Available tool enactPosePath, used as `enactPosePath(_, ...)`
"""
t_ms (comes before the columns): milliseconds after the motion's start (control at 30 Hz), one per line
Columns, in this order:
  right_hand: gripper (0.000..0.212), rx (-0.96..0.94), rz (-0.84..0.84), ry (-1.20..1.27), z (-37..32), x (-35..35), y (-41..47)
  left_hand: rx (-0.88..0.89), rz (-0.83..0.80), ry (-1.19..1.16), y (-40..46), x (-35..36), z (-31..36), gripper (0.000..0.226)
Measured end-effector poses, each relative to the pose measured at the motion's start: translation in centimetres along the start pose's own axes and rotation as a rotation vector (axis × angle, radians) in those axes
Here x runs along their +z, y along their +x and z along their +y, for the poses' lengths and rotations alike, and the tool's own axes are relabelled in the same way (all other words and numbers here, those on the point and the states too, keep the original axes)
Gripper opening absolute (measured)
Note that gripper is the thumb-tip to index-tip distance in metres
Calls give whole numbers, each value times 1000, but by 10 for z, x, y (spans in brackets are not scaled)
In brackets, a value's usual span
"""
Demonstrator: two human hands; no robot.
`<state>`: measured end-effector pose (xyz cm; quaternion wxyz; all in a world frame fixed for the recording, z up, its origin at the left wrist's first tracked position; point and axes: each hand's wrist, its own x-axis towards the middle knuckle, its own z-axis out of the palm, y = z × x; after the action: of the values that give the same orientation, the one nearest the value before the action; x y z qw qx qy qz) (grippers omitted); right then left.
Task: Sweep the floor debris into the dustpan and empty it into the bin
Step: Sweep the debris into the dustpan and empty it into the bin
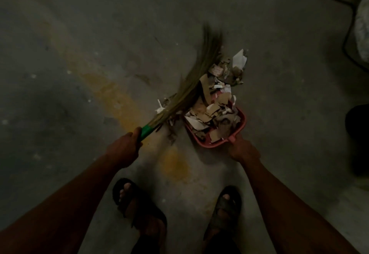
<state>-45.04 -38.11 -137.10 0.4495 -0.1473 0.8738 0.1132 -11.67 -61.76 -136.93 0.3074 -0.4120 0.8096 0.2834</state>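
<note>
red dustpan (240,132) lies mouth away, handle gripped by right hand (242,149); left hand (124,147) clamps broom (191,86), bristles slanting left of the debris (227,70) beyond the lip.

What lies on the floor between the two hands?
In the head view, bare grey floor lies between left hand and right hand; the dustpan sits just beyond.

bare floor (99,54) left, black cable (347,34) far right
</note>
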Motion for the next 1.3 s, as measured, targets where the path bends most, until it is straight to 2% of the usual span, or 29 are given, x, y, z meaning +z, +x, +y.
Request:
enactPosePath(167, 59, -34, -32, 109, 5, 3, -1, 95, -25, -15, -16, 17, 3, 63)
enactPosePath(300, 70, -73, -37, 186, 8, 7, -7, 144, -4, 23, -29, 26, 7, 64)
enactPosePath(400, 64, -146, -15, 228, 8, 9, -13, 186, 56, 1, -39, 24, 5, 62)
enactPosePath(500, 76, -144, 5, 332, 9, 4, -22, 238, 173, -80, -50, 16, 5, 55)
enactPosePath(700, 32, -174, 129, 341, 19, -12, -30, 182, 368, -251, -66, -29, 36, 41)
enactPosePath(800, 38, -225, 161, 306, 29, -24, -36, 105, 472, -258, -62, -52, 58, 38)
enactPosePath(933, 29, -250, 188, 260, 43, -33, -40, -31, 526, -249, -36, -80, 88, 37)
enactPosePath(1067, 25, -302, 179, 244, 60, -35, -48, -93, 484, -209, -13, -92, 112, 44)
enactPosePath(1233, 23, -266, 130, 237, 84, -31, -59, -156, 325, -43, -7, -76, 138, 47)
enactPosePath(1300, 23, -255, 123, 272, 97, -28, -61, -175, 310, -13, -12, -67, 146, 46)
